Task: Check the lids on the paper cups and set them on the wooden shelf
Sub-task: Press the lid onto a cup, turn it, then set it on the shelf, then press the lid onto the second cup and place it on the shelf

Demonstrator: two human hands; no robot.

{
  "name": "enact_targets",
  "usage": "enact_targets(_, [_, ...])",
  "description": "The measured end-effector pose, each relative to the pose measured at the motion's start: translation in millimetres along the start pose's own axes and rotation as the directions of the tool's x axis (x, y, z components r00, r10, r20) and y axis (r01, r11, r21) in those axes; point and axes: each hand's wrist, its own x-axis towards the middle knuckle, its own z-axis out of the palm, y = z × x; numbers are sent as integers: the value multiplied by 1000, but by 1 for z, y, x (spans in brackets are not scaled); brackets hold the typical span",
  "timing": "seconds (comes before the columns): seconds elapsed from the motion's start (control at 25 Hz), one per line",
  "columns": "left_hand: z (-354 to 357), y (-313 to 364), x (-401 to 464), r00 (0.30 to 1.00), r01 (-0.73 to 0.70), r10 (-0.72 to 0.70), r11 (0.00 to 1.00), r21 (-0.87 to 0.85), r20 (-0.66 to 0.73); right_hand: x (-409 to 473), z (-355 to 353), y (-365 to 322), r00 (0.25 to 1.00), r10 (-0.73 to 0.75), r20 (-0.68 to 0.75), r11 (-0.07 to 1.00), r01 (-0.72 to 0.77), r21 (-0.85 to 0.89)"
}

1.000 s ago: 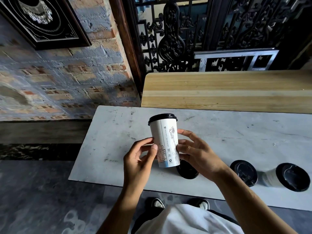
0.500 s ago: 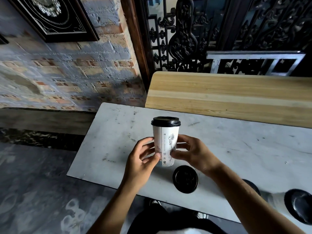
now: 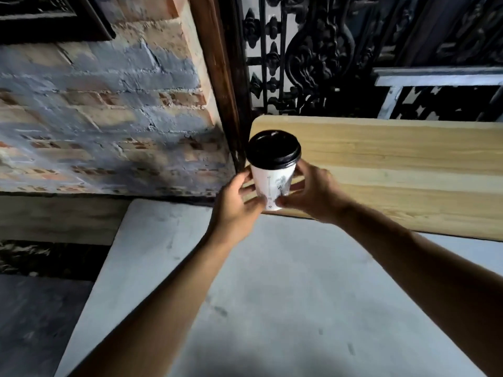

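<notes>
A white paper cup point(image 3: 272, 183) with a black lid point(image 3: 273, 150) is held upright between both hands. My left hand point(image 3: 235, 206) grips its lower left side and my right hand point(image 3: 313, 193) grips its lower right side. The cup is at the left end of the wooden shelf point(image 3: 394, 170), its base at the shelf's front edge; I cannot tell whether it touches the wood. The lid sits flat on the rim.
A grey marble table point(image 3: 272, 295) lies below my arms. A brick wall point(image 3: 109, 118) and a dark wooden post point(image 3: 217, 85) stand left of the shelf. Black ornate ironwork point(image 3: 313, 50) rises behind the shelf.
Both hands have carried the cup up and forward from above the table to the shelf's left end. The view tilted up, so the other cups on the table are out of sight.
</notes>
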Motion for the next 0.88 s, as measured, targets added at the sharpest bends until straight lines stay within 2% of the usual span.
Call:
enact_targets(0.12, [-6,-40,77,998,-50,48,997,65,32,66,22,25,998,-1,-59,999,-2,-49])
enact_targets(0.28, [-6,-76,134,997,-72,68,992,102,38,116,42,51,991,-18,-135,996,6,-87])
enact_targets(0.48, [-2,-104,149,988,-155,153,964,217,24,130,55,72,991,-10,-134,986,-12,-167])
enact_targets(0.6, [-1,-111,147,985,-167,170,961,220,4,130,61,78,988,1,-156,988,-25,-153])
enact_targets(0.88, [-3,-105,133,997,-73,63,974,215,50,109,60,77,989,115,-94,984,-126,-128])
